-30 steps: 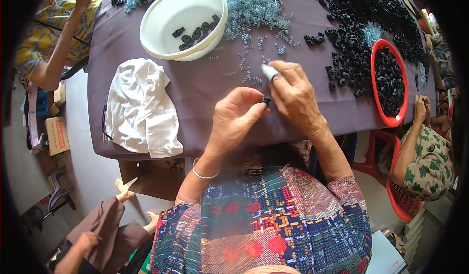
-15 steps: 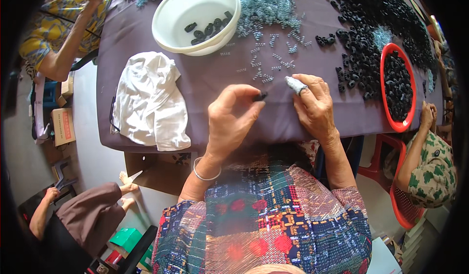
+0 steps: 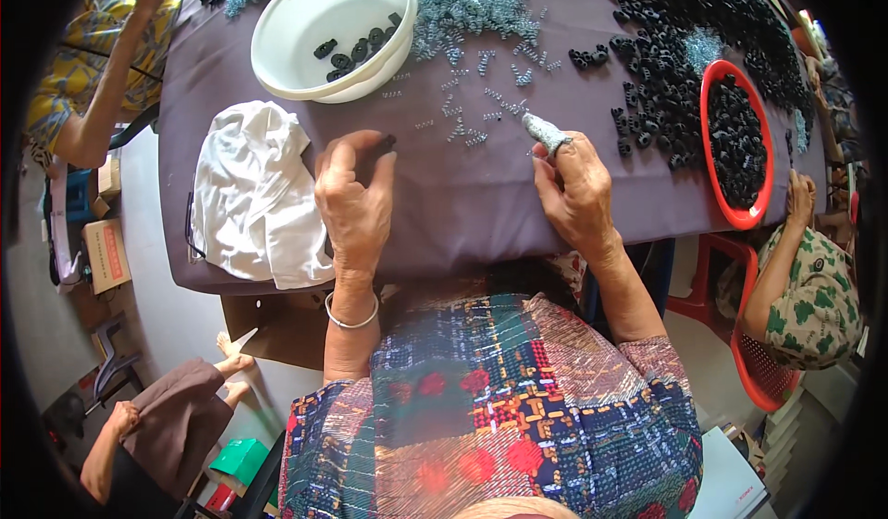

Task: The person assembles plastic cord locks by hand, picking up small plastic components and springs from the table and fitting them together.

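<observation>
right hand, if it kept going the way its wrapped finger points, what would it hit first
Probably the loose springs scattered on the purple cloth, just ahead of the right hand. Its wrapped fingertip already sits at their edge; depth is unclear.

Small hand-assembly workshop, several people at one shared worktop.

A worktop (image 3: 462, 204) under a purple cloth carries heaps of small black parts (image 3: 684, 47) far right, a pile of little clear springs (image 3: 472, 1), a white bowl (image 3: 333, 29) and a red tray (image 3: 735, 140) for sorted pieces. Other workers sit at the left and right edges; cardboard boxes (image 3: 102, 255) stand on the floor at left.
</observation>
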The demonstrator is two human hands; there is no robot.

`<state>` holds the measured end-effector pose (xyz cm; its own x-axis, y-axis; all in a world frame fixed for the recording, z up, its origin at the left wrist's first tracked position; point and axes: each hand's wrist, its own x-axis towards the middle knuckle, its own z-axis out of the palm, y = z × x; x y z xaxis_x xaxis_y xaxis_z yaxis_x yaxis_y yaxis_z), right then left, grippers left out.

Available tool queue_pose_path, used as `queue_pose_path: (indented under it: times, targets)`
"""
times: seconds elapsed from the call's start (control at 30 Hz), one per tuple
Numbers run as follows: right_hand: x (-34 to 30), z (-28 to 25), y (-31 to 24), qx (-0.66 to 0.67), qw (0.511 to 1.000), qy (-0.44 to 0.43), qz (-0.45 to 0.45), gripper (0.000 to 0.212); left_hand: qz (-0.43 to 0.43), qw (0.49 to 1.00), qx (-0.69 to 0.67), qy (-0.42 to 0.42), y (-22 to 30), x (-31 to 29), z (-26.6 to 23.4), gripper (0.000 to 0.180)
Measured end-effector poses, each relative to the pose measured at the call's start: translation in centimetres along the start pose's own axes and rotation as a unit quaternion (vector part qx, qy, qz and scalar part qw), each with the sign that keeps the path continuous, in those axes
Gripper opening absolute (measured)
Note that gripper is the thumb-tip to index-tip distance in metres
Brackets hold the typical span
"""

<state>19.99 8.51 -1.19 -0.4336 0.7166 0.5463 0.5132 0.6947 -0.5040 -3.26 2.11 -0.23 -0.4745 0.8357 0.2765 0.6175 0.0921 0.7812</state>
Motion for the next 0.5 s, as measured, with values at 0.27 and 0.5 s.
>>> queue_pose_path:
  times: [0.27, 0.5]
  targets:
    - [0.2, 0.2, -0.6, 0.007, 0.999, -0.008, -0.037, 0.03, -0.043, 0.997, -0.059, -0.022, -0.6, 0.1, -0.4, 0.03]
    - [-0.8, -2.6, 0.6, -0.042, 0.998, 0.053, 0.02, 0.034, -0.008, 1.0, -0.002, -0.024, 0.5, -0.2, -0.9, 0.03]
